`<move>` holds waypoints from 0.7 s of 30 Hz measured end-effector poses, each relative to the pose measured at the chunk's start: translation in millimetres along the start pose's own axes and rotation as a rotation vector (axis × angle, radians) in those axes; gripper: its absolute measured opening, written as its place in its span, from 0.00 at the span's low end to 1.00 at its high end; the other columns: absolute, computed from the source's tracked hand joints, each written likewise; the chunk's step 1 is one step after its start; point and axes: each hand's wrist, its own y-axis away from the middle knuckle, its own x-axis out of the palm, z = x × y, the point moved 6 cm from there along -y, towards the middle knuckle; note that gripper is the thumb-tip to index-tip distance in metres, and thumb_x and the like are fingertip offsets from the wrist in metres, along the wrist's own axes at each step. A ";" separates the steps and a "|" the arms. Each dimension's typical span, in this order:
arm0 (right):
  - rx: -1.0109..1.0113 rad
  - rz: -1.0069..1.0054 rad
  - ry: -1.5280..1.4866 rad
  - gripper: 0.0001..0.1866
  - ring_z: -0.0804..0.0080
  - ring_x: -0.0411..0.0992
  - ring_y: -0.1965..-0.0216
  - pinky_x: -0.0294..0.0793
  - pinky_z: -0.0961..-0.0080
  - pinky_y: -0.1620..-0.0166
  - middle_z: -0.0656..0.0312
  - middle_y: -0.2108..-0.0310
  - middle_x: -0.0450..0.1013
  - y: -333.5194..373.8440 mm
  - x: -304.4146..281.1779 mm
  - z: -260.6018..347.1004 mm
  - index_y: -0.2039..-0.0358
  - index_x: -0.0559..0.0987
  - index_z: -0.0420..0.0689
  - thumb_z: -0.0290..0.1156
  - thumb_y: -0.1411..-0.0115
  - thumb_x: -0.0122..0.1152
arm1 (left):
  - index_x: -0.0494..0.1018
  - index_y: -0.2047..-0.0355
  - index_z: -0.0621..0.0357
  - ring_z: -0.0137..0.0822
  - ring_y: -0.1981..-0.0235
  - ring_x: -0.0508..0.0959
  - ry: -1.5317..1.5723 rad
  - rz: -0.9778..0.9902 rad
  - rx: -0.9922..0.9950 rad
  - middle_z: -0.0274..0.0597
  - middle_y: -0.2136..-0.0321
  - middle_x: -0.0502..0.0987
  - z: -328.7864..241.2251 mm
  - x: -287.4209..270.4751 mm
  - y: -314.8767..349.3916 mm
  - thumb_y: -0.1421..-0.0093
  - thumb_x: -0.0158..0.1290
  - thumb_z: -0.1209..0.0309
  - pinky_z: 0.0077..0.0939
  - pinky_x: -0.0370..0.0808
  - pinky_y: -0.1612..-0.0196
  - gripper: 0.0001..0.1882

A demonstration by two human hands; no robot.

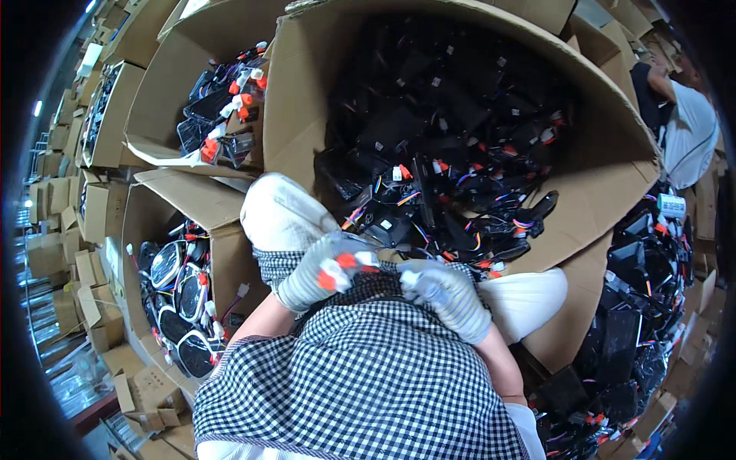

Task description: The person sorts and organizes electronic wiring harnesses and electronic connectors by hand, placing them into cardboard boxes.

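In a striped grey-white work glove, my left hand (307, 280) is closed around red-and-white plug connectors (346, 268) above my lap. My right hand (454, 303), gloved alike, has its fingers drawn together a little to the right; what they hold, if anything, is blurred. Both hands are over my black-and-white checked apron (360, 376), apart from each other. Just beyond them a large cardboard box (594, 199) opens toward me. Inside it lie many flat black parts (399, 126) with coloured wires and red or white plugs, heaped closest to my knees.
At the left, one carton (234, 264) holds white-rimmed black parts (192, 291); another carton (146, 115) behind it holds wired black parts. More black parts (621, 337) are piled at my right. A person in a white top (690, 142) is at the far right.
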 end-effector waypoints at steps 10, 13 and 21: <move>0.009 0.055 0.114 0.21 0.76 0.65 0.83 0.65 0.77 0.76 0.64 0.84 0.68 -10.5 7.3 27.3 0.70 0.78 0.39 0.47 0.39 0.51 | 0.74 0.62 0.60 0.31 0.69 0.77 0.168 -0.077 -0.159 0.39 0.71 0.77 -2.0 7.3 21.0 0.44 0.55 0.72 0.24 0.73 0.64 0.10; -0.179 0.033 0.438 0.15 0.61 0.71 0.80 0.68 0.70 0.75 0.55 0.82 0.70 -15.8 13.7 33.6 0.69 0.79 0.43 0.42 0.41 0.53 | 0.74 0.65 0.59 0.32 0.72 0.76 0.180 -0.065 -0.274 0.40 0.73 0.77 -1.4 17.4 20.3 0.43 0.54 0.70 0.23 0.73 0.67 0.08; -0.234 0.357 0.891 0.15 0.55 0.71 0.76 0.67 0.59 0.74 0.56 0.80 0.71 -11.9 16.6 19.9 0.72 0.77 0.49 0.44 0.39 0.46 | 0.73 0.70 0.60 0.31 0.76 0.73 0.240 0.062 -0.303 0.37 0.77 0.74 20.1 27.9 31.7 0.42 0.52 0.67 0.24 0.71 0.70 0.08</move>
